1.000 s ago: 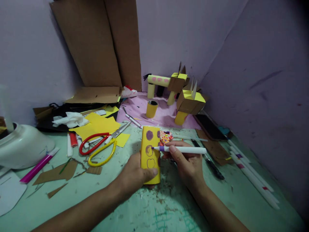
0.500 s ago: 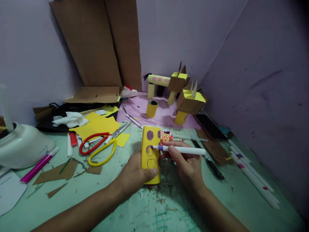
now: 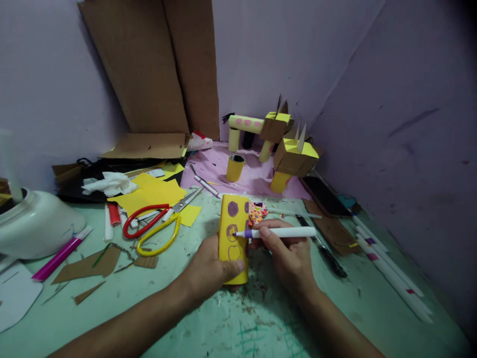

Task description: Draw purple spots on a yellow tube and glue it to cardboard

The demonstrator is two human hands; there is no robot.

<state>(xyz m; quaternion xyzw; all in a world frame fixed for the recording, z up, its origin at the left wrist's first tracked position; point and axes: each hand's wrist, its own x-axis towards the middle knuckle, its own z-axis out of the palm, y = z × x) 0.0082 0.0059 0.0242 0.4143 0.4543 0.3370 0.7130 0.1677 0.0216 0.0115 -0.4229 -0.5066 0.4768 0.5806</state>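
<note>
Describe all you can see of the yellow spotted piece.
The yellow spotted piece looks paper-covered, oblong with rounded edges, pointing forward over the green tabletop. On its visible face, one purplish spot is filled, the middle one partly coloured, the third outlined; more spots show along its right edge. The left hand grips its lower part; the purple-tipped marker touches the middle spot.

I had room on the right between the black-handled tool [image 3: 331, 261] and the white pens [image 3: 391, 276]; scissors [image 3: 180, 204] blocked the left, the yellow piece [image 3: 228, 242] the middle, a box-headed figure [image 3: 292, 161] the far right.
</note>
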